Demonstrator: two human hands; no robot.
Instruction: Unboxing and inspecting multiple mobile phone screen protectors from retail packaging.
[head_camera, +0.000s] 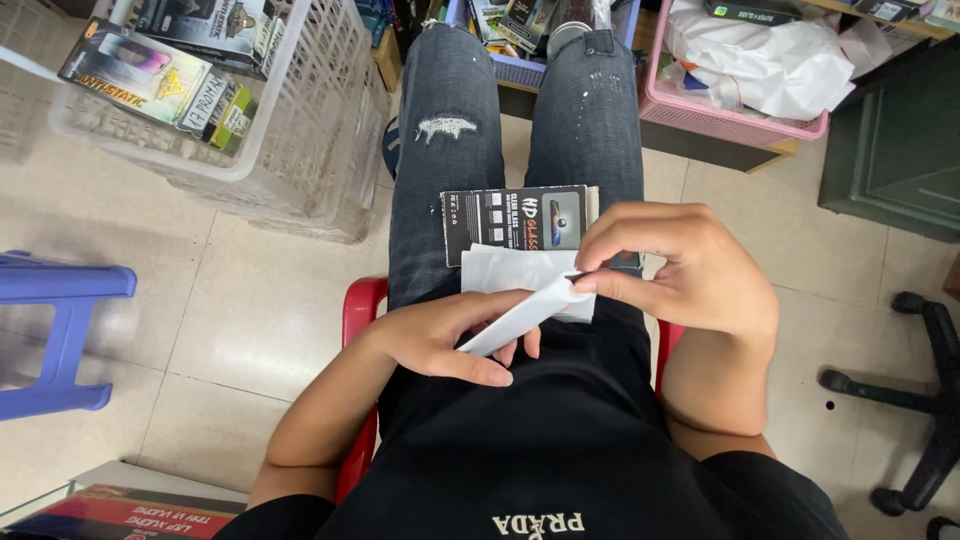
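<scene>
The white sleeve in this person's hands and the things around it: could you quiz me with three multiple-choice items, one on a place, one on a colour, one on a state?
1. Where does the dark flat box lie?
A. on the person's lap
B. in the pink basket
C. on the blue stool

2. What colour is the chair under the person?
A. green
B. red
C. white

3. How is the white sleeve held?
A. lying loose on the floor
B. by the left hand alone
C. between both hands

Answers:
1 A: the dark flat box rests across the thighs, above the hands.
2 B: the chair shows red at both sides of the legs.
3 C: the left hand supports the white sleeve from below while the right hand pinches its upper end with its fingers.
</scene>
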